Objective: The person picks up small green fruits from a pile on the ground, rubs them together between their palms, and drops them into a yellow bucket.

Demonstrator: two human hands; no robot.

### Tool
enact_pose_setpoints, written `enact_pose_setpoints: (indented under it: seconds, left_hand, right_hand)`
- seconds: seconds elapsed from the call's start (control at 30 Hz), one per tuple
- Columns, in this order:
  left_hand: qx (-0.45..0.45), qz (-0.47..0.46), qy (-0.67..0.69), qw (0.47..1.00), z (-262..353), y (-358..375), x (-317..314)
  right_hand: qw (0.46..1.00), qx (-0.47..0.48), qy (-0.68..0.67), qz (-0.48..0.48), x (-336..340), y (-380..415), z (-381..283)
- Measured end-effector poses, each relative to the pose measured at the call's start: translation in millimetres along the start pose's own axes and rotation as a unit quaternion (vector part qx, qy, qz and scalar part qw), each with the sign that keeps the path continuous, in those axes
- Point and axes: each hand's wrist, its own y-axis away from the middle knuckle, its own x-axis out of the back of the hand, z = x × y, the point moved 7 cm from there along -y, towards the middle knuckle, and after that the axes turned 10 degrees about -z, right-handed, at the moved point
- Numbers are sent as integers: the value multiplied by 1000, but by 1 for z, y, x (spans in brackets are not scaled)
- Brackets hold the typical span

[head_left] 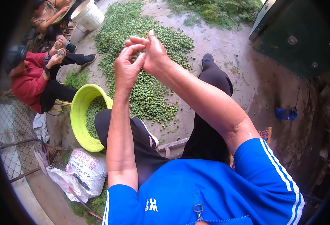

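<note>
My left hand (126, 71) is raised over the pile, thumb and index finger curled together in a pinch; what lies between them is too small to name. Touching it on the right is my right hand (154, 54), its visible fingers stretched out and apart, with the inner side partly hidden. Below both hands a wide heap of small round green pods (150, 93) covers the floor. A yellow-green tub (76, 118), tilted beside my left knee, holds more green pods (92, 116).
At left sits a person in red (30, 80), holding green bits; another person (46, 17) is behind. A white bucket (88, 17), a printed sack (88, 170), green sprigs (221, 13), a dark green box (296, 37) and a blue object (286, 113) stand around.
</note>
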Motion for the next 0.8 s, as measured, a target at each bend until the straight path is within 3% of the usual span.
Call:
enact_pose_setpoints:
  seconds: [0.03,0.1,0.17,0.2,0.27,0.3,0.33,0.4,0.43,0.5,0.7,0.8]
  left_hand:
    - [-77,2,-134,988,13,0,-2]
    - [-92,-7,-132,987,16,1,-1]
    - [40,-47,-39,997,3,1,-1]
    - [41,-46,-40,997,1,1,1]
    - [77,-34,193,978,-15,3,5]
    - [77,-34,193,978,-15,4,9]
    - [81,-18,348,934,-19,6,11]
    - [75,-5,615,785,-24,9,17]
    - [75,-3,614,786,-27,11,18]
    - [37,-35,819,571,-18,17,13]
    - [-22,19,800,600,-38,12,-1]
    - [21,120,794,595,-47,17,-9]
  right_hand:
    - [1000,-4,5,5,3,0,1]
    - [1000,-9,10,9,4,1,3]
    - [999,-13,33,-1,0,2,3]
    - [999,-14,33,-1,0,2,2]
    - [999,-9,-17,-39,-6,1,0]
    - [999,-9,-17,-39,-6,0,0]
    - [999,2,-23,-47,-7,-2,-2]
    - [997,6,-30,-66,-12,0,-5]
    - [997,5,-31,-66,-14,1,-6]
    - [996,-1,-15,-86,-19,1,-6]
    - [997,30,-18,-68,-12,3,7]
    - [999,40,-32,-10,0,4,10]
